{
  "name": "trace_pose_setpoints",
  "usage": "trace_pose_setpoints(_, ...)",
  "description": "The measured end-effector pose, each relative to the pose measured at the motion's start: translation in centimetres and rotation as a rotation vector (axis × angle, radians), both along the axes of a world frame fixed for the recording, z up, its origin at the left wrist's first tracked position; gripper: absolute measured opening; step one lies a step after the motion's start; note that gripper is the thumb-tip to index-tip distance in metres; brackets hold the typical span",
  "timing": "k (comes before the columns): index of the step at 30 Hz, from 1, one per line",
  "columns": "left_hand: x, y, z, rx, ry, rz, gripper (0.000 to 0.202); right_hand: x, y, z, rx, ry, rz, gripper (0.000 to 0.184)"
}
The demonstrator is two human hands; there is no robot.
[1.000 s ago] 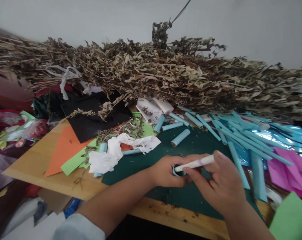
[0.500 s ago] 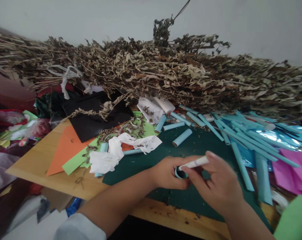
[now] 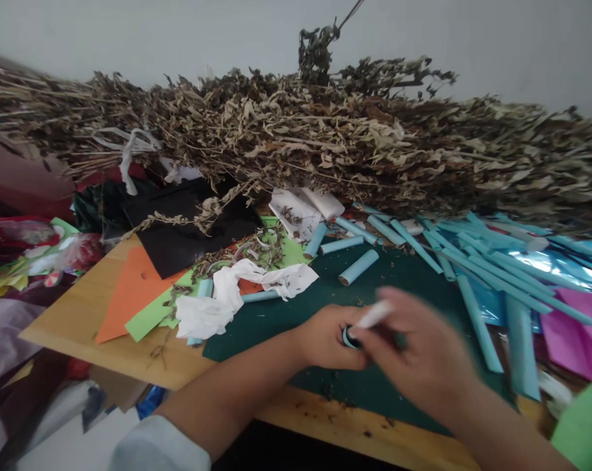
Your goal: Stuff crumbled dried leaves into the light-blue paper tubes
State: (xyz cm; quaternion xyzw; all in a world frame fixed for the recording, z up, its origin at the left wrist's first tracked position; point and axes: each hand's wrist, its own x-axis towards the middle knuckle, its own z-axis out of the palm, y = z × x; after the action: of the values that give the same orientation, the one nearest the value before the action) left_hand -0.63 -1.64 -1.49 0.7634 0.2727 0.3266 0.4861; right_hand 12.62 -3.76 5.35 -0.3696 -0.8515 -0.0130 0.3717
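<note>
My left hand is wrapped round a short blue paper tube, its open dark end facing my right hand. My right hand, smeared by motion, grips a white pen-like stick between thumb and fingers. The stick slants down toward the tube's mouth; my right fingers hide its lower tip, so I cannot tell how deep it reaches. Both hands are above the dark green mat. Just beyond them, another short blue paper tube lies on the mat.
Dried leafy stalks lie heaped along the wall. Several long blue paper tubes are piled at right, near pink paper. Crumpled white tissue, orange paper and a black sheet cover the left side of the wooden table.
My right hand has shifted slightly up and left, and the white stick stands a little steeper, with less of it showing. My left hand keeps its hold on the tube.
</note>
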Motion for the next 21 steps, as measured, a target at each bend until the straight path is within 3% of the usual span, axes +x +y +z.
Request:
trace_pose_setpoints(3, -0.04, 0.04, 0.13, 0.004, 0.005, 0.02, 0.015, -0.29, -0.12, -0.32, 0.039, 0.007, 0.092, 0.016)
trace_pose_setpoints(6, 0.08, -0.01, 0.14, -0.101, -0.134, 0.016, 0.016, -0.19, 0.06, -0.41, 0.032, 0.071, 0.016, 0.021)
trace_pose_setpoints(9, 0.21, -0.07, -0.01, -0.108, -0.203, -0.013, 0.012, -0.02, 0.35, -0.21, 0.017, 0.011, 0.027, 0.017)
trace_pose_setpoints(13, 0.21, -0.04, -0.29, -0.162, -0.135, 0.055, 0.014, 0.15, 0.3, 0.2, 0.037, 0.116, -0.062, 0.008)
trace_pose_setpoints(17, 0.12, -0.03, -0.26, -0.147, -0.107, 0.032, 0.014, 0.22, -0.04, -0.07, 0.005, 0.054, 0.087, 0.011)
trace_pose_setpoints(21, 0.11, -0.12, -0.02, -0.171, -0.141, 0.078, 0.014, 0.29, -0.21, -0.57, -0.043, 0.095, 0.022, 0.011)
